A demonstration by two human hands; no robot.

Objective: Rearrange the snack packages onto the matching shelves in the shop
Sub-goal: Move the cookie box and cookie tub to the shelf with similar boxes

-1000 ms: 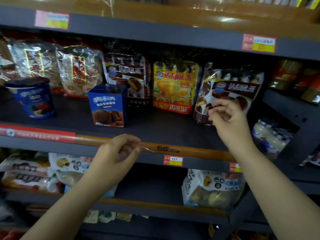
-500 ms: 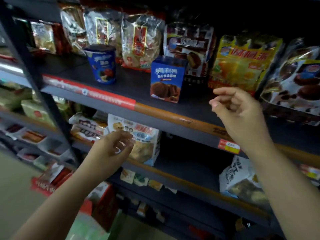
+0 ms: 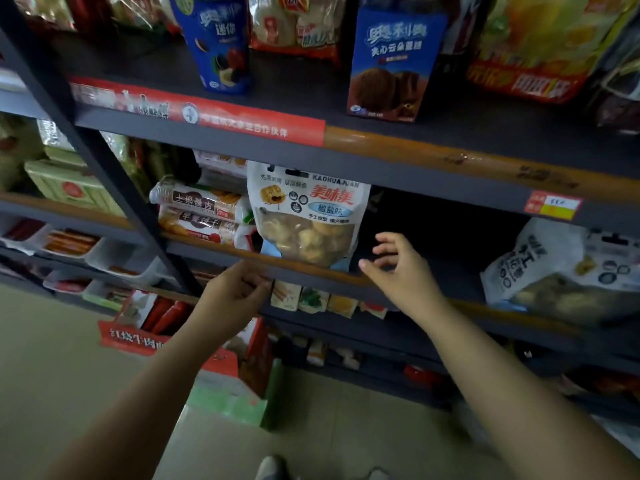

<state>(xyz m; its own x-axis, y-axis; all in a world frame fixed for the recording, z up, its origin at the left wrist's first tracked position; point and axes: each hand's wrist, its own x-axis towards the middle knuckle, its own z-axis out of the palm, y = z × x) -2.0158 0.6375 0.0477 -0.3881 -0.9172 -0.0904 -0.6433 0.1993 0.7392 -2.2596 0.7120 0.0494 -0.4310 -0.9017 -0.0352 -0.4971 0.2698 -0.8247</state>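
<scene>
A white snack pouch [image 3: 306, 216] with baked pieces showing through its window stands upright on the middle shelf [image 3: 433, 268]. My left hand [image 3: 235, 294] hovers at that shelf's front rail just below and left of the pouch, fingers loosely curled, holding nothing. My right hand [image 3: 398, 268] is open with fingers spread, just right of the pouch's lower corner, not touching it. A second white pouch [image 3: 561, 268] leans at the right end of the same shelf. On the shelf above stand a blue cookie box [image 3: 391, 64] and a blue cookie cup [image 3: 216, 43].
Stacked biscuit rolls [image 3: 201, 213] lie left of the pouch. A yellow bag [image 3: 540, 46] stands upper right. A dark upright post [image 3: 93, 150] divides the shelving. Small sachets [image 3: 311, 299] hang below the rail. A red display carton [image 3: 180, 337] stands on the tiled floor [image 3: 52, 358].
The view has dropped from the upper shelf to the middle one. Both hands have come down from the upper shelf to either side of the white pouch.
</scene>
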